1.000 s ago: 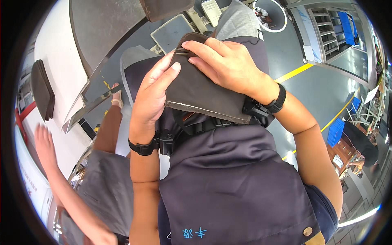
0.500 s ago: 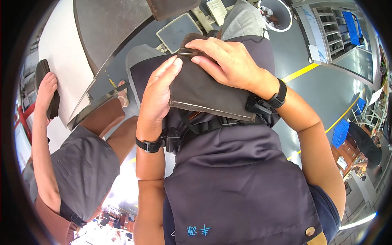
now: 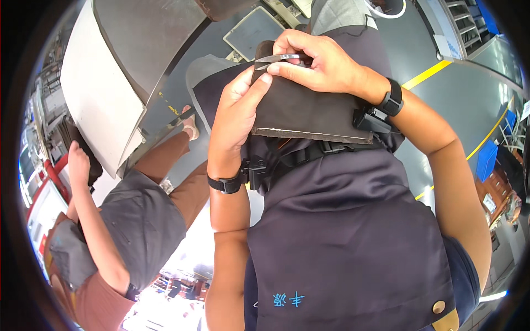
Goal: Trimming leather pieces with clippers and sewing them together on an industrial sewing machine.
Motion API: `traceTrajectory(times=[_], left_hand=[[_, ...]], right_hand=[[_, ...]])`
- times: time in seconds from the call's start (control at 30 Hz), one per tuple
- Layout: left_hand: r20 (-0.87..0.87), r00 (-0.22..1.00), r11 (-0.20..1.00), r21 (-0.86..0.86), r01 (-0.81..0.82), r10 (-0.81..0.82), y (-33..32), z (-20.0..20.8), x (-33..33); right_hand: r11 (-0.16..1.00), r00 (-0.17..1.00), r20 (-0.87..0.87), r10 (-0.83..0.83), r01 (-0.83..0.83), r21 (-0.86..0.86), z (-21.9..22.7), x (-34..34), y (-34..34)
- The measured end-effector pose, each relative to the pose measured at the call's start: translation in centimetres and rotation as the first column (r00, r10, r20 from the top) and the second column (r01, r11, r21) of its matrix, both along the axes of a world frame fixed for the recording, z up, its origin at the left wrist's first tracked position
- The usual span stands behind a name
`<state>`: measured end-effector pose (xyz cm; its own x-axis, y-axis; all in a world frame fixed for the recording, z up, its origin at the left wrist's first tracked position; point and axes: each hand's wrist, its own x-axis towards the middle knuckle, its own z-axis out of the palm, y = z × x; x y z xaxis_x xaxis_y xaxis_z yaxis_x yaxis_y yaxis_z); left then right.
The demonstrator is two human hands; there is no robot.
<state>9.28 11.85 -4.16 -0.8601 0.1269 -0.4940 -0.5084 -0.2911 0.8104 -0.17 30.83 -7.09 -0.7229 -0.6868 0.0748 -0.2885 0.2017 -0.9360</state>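
Head view: dark panel [image 3: 312,110], twelve o'clock
Left hand [image 3: 236,113]: panel is pinched by fingers
Right hand [image 3: 330,65]: metal tool [image 3: 287,57] is gripped

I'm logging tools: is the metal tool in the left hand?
No, the right hand holds the metal tool, by its handles.

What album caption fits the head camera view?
Left hand gripping a dark flat panel, right hand holding metal snips.
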Motion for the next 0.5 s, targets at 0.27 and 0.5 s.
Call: traceTrajectory(times=[0.27, 0.5], left_hand=[[-0.036, 0.998, 0.994, -0.092, -0.051, 0.048, 0.6, -0.7, -0.3], [-0.026, 1.0, 0.997, -0.078, 0.015, -0.017, 0.2, -0.2, -0.5]], right_hand=[[1.0, 0.986, -0.166, -0.008, 0.009, 0.001, -0.8, 0.1, -0.5], [0.994, 0.994, 0.06, 0.096, -0.093, -0.055, -1.3, -0.3, 0.0]])
